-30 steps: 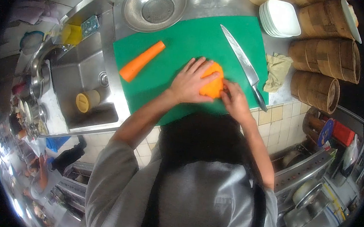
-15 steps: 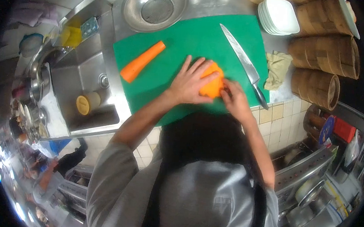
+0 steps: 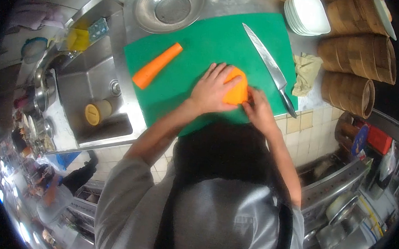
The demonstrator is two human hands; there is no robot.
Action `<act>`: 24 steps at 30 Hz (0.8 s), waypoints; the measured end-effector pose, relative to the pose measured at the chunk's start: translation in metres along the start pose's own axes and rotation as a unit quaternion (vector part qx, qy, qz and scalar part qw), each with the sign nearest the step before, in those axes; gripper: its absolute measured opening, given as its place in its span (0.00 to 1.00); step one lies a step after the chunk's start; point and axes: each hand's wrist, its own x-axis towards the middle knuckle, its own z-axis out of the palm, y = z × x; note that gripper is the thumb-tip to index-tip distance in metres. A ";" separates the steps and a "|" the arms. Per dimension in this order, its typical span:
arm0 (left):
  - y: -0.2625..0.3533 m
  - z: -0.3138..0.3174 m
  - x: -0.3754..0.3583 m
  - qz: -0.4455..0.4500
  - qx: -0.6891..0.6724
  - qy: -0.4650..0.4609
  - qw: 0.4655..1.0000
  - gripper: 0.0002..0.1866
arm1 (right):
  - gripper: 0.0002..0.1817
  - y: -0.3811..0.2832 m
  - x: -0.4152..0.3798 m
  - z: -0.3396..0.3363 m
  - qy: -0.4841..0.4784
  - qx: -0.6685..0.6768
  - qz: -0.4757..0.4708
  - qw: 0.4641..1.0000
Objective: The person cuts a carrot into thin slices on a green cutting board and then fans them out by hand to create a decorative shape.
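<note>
A bright orange vegetable piece [image 3: 236, 87], roundish and partly hidden by my fingers, lies on the green cutting board [image 3: 215, 35]. My left hand [image 3: 212, 89] grips it from the left, the fingers over its top and the thumb across it. At its right edge my right hand [image 3: 257, 105] pinches it with bent fingers. A peeled carrot [image 3: 157, 66] with its narrow end cut off rests to the left on the board. To the right, a large knife [image 3: 266, 57] lies with its dark handle toward me, touched by neither hand.
A steel bowl [image 3: 147, 14] stands behind the board. White square dishes [image 3: 309, 14] are stacked at back right, near a folded cloth [image 3: 306, 72] and wooden steamers [image 3: 349, 93]. Left is a sink [image 3: 80, 77] holding a yellow-lidded container [image 3: 92, 114]. Another person [image 3: 55, 200] is at lower left.
My left hand has shifted slightly right over the orange vegetable piece, its fingers closer together. My right hand stays at the piece's right edge. The carrot and knife lie as before.
</note>
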 end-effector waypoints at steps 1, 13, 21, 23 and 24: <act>0.002 0.000 -0.002 -0.005 0.002 0.003 1.000 0.52 | 0.29 0.000 -0.001 0.000 -0.003 0.007 0.004 1.000; -0.013 -0.008 -0.003 0.023 -0.062 0.009 0.998 0.58 | 0.30 -0.001 -0.004 0.005 0.018 0.019 0.004 1.000; -0.015 -0.005 -0.006 0.033 -0.027 0.023 0.999 0.58 | 0.29 -0.005 -0.004 0.004 0.014 0.010 0.022 1.000; -0.017 -0.004 -0.007 0.038 -0.028 0.022 0.999 0.58 | 0.29 -0.004 -0.005 0.005 0.016 0.007 0.018 1.000; -0.018 -0.005 -0.008 0.039 -0.027 0.018 0.999 0.60 | 0.29 -0.003 -0.005 0.005 0.018 0.007 0.014 1.000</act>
